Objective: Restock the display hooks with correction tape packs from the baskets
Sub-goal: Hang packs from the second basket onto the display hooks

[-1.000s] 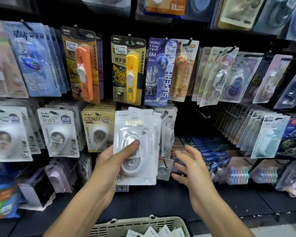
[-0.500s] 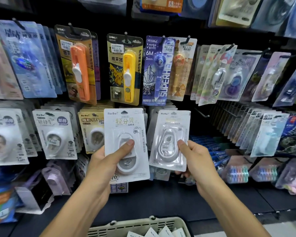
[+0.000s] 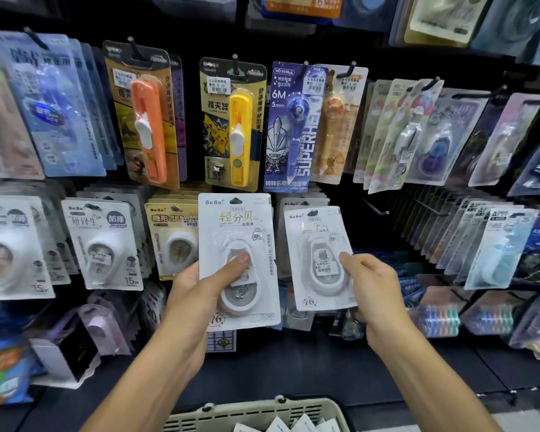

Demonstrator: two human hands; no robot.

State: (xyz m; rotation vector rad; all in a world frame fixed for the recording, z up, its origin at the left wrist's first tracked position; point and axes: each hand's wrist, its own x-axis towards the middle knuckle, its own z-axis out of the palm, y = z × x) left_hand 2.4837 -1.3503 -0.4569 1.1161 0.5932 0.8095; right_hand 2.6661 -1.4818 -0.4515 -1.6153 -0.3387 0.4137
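Note:
My left hand (image 3: 200,291) grips a white correction tape pack (image 3: 236,232) upright, thumb pressed on its blister. My right hand (image 3: 371,291) pinches a second white pack (image 3: 317,238) of the same kind, tilted slightly, just to the right of the first. Both packs are held in front of the lower row of hooks, where more white packs hang behind them. A bare black hook (image 3: 375,208) sticks out right of the second pack. A beige basket (image 3: 262,413) with more white packs sits at the bottom edge.
The upper row holds orange (image 3: 147,129) and yellow (image 3: 239,135) clip pushers and a blue tape pen pack (image 3: 290,129). White packs (image 3: 103,244) hang at lower left, pale blue packs (image 3: 496,247) at lower right. A dark shelf (image 3: 293,363) runs below.
My right hand reached behind the left pack, took a second white pack and brought it out to the right. Both packs have risen slightly toward the hooks.

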